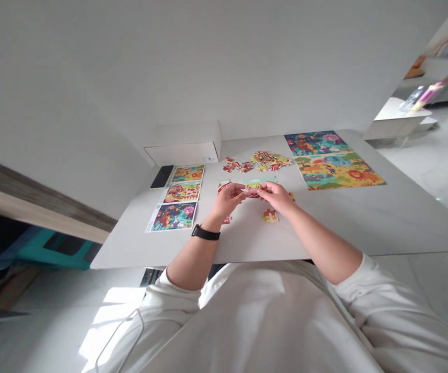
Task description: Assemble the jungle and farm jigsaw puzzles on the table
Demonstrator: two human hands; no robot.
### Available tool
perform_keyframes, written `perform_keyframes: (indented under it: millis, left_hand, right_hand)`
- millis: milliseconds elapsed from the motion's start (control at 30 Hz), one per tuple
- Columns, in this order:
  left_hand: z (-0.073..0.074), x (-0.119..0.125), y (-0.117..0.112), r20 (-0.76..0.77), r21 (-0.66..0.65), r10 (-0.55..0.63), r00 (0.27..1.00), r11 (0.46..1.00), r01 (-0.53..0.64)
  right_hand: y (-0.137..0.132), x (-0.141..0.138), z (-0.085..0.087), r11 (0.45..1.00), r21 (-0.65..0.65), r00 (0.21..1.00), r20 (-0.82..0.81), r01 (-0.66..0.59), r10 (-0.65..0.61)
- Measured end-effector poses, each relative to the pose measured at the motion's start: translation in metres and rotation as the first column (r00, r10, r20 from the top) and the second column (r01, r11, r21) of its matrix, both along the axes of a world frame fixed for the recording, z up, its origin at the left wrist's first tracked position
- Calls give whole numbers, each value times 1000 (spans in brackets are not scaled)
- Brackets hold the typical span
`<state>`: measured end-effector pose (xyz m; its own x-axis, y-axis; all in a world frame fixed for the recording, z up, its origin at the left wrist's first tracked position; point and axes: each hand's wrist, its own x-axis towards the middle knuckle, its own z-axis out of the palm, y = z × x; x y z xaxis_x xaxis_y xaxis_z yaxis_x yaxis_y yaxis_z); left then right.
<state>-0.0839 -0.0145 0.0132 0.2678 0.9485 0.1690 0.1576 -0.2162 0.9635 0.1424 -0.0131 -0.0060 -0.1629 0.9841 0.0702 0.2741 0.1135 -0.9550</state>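
Both hands meet over the middle of the table. Between their fingertips is a small pinkish jigsaw puzzle piece. My left hand, with a black band on its wrist, pinches its left side, and the fingers of my right hand are closed on its right side. Just behind the hands lies a partly joined puzzle with a pale green top, some of it hidden. A yellow-orange puzzle piece rests nearer to me, and a pink piece shows beside my left wrist.
A pile of loose puzzle pieces lies farther back. Two finished-looking animal puzzles are at the right. Several picture sheets lie at the left, near a black phone and a white box against the wall.
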Motion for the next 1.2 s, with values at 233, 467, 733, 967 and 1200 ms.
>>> perform_keyframes:
  millis: [233,467,733,967,1200]
  left_hand:
    - [-1,-2,0,-52,36,24,998,999,-22]
    - [0,-5,2,-40,5,67,997,998,-66]
    - [-4,-8,4,-49,-15,43,998,999,-44]
    - [-4,-24,12,-219,12,9,976,1000,-6]
    - [3,-59,16,-582,115,167,796,986,-122]
  right_hand:
    - [-7,-3,7,998,66,996,93,-7,1]
    - [-14,-2,13,872,481,952,300,-94,-64]
    - [-19,-1,19,812,534,858,506,-235,-84]
    - [-18,-1,12,813,520,849,525,-262,-62]
    - [-21,-11,8,796,453,828,552,-401,103]
